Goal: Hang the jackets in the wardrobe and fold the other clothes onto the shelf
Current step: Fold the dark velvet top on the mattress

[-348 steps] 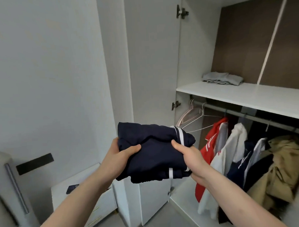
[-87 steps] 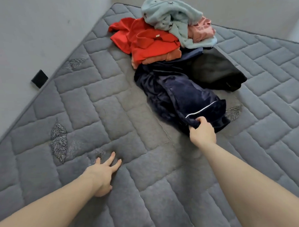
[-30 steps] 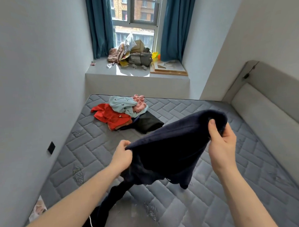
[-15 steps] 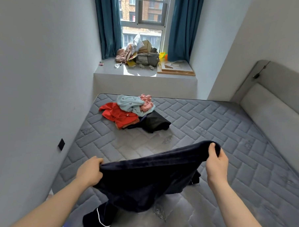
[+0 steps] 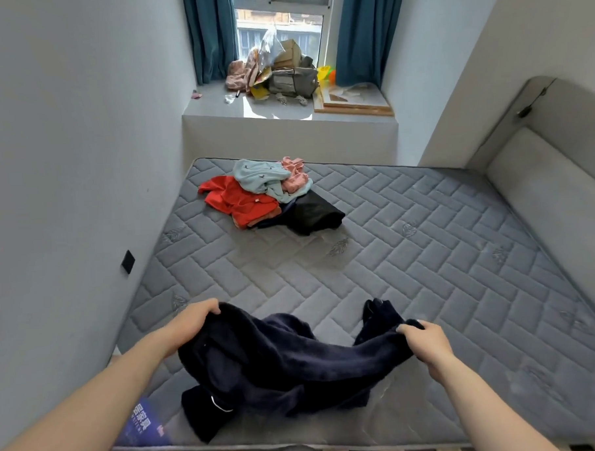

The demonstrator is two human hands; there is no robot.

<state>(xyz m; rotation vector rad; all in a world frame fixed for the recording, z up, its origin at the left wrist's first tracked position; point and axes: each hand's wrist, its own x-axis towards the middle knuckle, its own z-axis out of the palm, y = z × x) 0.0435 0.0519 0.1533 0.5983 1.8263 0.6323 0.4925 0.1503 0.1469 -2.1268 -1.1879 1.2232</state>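
Head view: grey quilted mattress (image 5: 410,271).
Navy garment (image 5: 281,362): crumpled at the mattress's near edge.
Left hand (image 5: 191,323): clutches its left end.
Right hand (image 5: 425,342): clutches its right end.
Clothes pile (image 5: 271,195): far side, well apart.
Window ledge (image 5: 284,106): cluttered.

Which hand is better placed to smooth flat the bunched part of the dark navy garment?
Probably the left hand: the dark navy fleece garment bunches beneath it, while the right hand pinches the far end.

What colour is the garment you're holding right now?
Dark navy garment, with a thin white piping line near its lower left; head view shows it.
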